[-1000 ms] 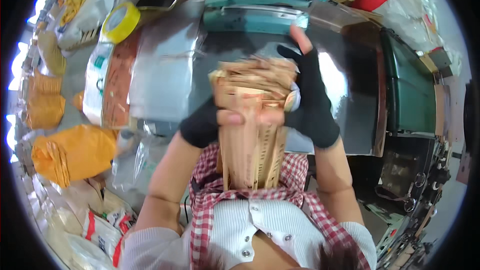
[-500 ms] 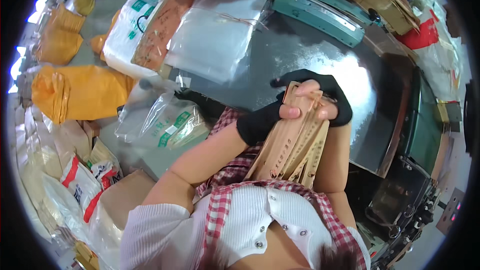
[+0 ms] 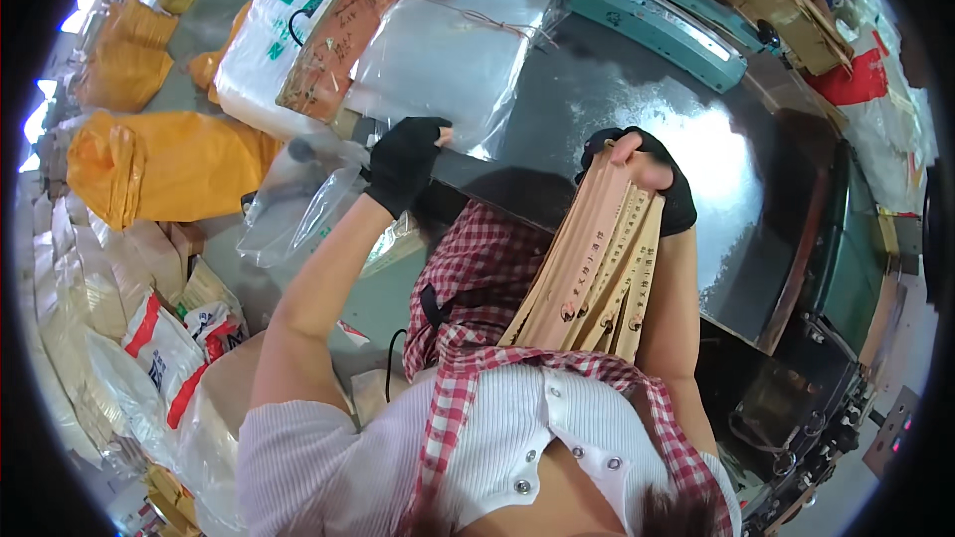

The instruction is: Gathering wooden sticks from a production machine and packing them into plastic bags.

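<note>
My right hand (image 3: 647,179), in a black fingerless glove, grips the upper end of a bundle of long tan paper sleeves (image 3: 592,264). The sleeves carry dark printing and small round pictures; their lower ends fan out against my chequered apron. My left hand (image 3: 403,164), gloved the same way, is apart from the bundle at the table's left edge. Its fingers curl by a stack of clear plastic bags (image 3: 438,65), and whatever they may hold is hidden. A crumpled clear bag (image 3: 328,194) hangs just beyond that wrist.
A teal bag sealer (image 3: 657,20) stands at the back of the dark table (image 3: 567,89). Behind the clear bags lies a brown board (image 3: 343,40) beside a white plastic package (image 3: 264,75). Orange sacks (image 3: 169,169) and white packages (image 3: 164,358) crowd the left floor.
My left hand has let go of the sleeves and moved left to the table's edge by the clear bags. The right hand keeps its hold on the bundle. The view has shifted slightly.
</note>
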A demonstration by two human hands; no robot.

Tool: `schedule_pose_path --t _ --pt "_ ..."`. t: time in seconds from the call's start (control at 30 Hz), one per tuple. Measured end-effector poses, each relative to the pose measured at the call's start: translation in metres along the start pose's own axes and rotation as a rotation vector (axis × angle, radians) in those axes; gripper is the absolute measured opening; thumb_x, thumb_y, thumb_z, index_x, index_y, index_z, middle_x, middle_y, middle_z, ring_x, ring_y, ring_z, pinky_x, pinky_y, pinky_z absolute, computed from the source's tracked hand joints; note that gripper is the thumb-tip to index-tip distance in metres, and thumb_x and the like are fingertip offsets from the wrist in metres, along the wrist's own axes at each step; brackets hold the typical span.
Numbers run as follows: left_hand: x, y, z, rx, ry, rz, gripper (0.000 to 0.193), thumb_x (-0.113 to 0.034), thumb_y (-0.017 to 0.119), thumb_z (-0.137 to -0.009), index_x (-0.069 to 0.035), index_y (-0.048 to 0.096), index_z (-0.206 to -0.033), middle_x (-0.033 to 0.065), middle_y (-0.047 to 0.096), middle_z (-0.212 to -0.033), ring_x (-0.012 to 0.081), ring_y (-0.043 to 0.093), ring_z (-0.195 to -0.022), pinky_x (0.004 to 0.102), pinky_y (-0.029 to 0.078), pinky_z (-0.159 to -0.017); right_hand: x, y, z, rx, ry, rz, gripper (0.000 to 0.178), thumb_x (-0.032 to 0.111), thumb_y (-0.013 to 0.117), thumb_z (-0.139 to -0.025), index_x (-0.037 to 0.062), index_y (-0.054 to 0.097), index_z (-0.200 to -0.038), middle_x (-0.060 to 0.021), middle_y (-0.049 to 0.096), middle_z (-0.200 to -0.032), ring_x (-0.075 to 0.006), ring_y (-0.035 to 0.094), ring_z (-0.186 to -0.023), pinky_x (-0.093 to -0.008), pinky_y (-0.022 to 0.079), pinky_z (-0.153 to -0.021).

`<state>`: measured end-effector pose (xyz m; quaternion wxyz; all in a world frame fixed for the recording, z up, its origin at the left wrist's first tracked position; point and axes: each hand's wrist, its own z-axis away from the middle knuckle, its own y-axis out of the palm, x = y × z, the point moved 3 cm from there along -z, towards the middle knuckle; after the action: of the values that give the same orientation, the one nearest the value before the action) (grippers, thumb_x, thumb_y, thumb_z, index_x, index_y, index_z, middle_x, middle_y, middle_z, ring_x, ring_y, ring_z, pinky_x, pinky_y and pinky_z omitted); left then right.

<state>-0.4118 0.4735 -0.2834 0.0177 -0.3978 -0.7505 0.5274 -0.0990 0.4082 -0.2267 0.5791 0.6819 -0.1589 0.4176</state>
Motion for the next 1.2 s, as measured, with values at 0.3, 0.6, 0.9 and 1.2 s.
schedule_pose_path --t 0.3,0.6,0.9,1.2 --pt "-0.006 -0.017 -0.032 0.061 0.157 0.0 0.017 -0.018 0.069 -0.076 -0.008 0.059 -0.085 0.0071 0.061 -0.082 0.0288 0.06 -0.079 0.0401 0.048 -0.07 -0.003 -0.002 0.0 -0.074 0.001 0.021 0.039 0.031 0.066 -0.069 0.0006 0.061 -0.094 -0.0198 0.06 -0.097 -0.0296 0.06 -0.086 -0.0397 0.05 -0.079" --pt "0.008 -0.014 -0.024 0.125 0.059 0.027 0.009 -0.008 0.063 -0.078 -0.006 0.061 -0.086 0.0087 0.063 -0.085 0.0279 0.061 -0.08 0.037 0.049 -0.071 0.001 -0.002 -0.001 -0.046 -0.037 0.072 0.036 0.032 0.062 -0.075 0.003 0.057 -0.096 -0.0164 0.055 -0.088 -0.0291 0.058 -0.084 -0.0412 0.05 -0.075" --pt "0.014 -0.012 -0.04 0.244 0.112 -0.089 0.016 -0.008 0.067 -0.07 -0.004 0.054 -0.077 0.0093 0.057 -0.081 0.025 0.059 -0.073 0.0356 0.046 -0.066 0.002 0.001 0.0 -0.04 -0.038 0.032 0.035 0.031 0.062 -0.075 0.0029 0.056 -0.096 -0.016 0.054 -0.088 -0.0281 0.057 -0.083 -0.0411 0.049 -0.075" --pt "0.045 -0.018 -0.058 0.488 -0.35 0.331 0.013 -0.013 0.065 -0.074 -0.003 0.06 -0.081 0.0132 0.059 -0.077 0.0282 0.06 -0.073 0.0364 0.047 -0.07 0.001 0.0 0.0 -0.038 -0.033 0.002 0.035 0.031 0.062 -0.076 0.0027 0.055 -0.095 -0.0158 0.054 -0.087 -0.028 0.057 -0.082 -0.0407 0.048 -0.075"
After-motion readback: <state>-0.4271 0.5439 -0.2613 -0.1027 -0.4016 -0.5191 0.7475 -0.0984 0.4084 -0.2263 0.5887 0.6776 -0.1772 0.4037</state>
